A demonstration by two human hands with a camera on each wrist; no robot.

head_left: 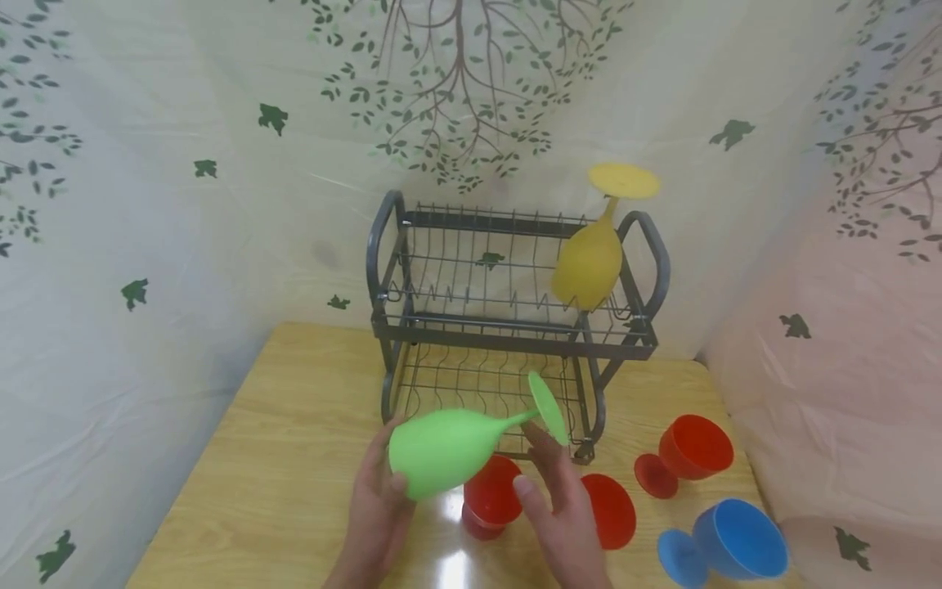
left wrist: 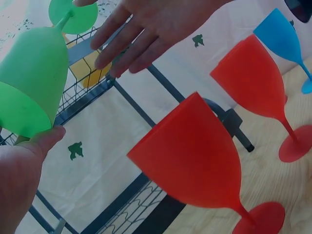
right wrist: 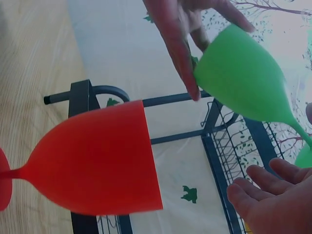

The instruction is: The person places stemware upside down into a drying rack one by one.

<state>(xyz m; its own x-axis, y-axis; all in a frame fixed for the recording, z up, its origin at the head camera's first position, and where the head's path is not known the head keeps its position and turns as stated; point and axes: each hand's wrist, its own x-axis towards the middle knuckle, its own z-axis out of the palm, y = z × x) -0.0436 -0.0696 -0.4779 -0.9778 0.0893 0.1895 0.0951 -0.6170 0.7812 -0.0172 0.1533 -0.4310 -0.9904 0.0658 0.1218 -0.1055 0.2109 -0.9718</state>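
Observation:
A green plastic wine glass (head_left: 445,450) lies tilted on its side in the air, its foot to the right. My left hand (head_left: 380,503) holds it by the bowl near the rim, thumb on the near side. My right hand (head_left: 565,515) is beside the stem and foot, its fingers extended and spread in the left wrist view; whether a fingertip touches the stem, I cannot tell. Below the hands stands a red wine glass (head_left: 491,495). Another red glass (head_left: 612,514) is partly hidden behind my right hand.
A dark two-tier dish rack (head_left: 515,339) stands at the back of the wooden table (head_left: 257,458). An upside-down yellow wine glass (head_left: 589,266) sits in its upper tier, at the right. A third red glass (head_left: 697,447) and a blue glass (head_left: 742,540) stand at the right.

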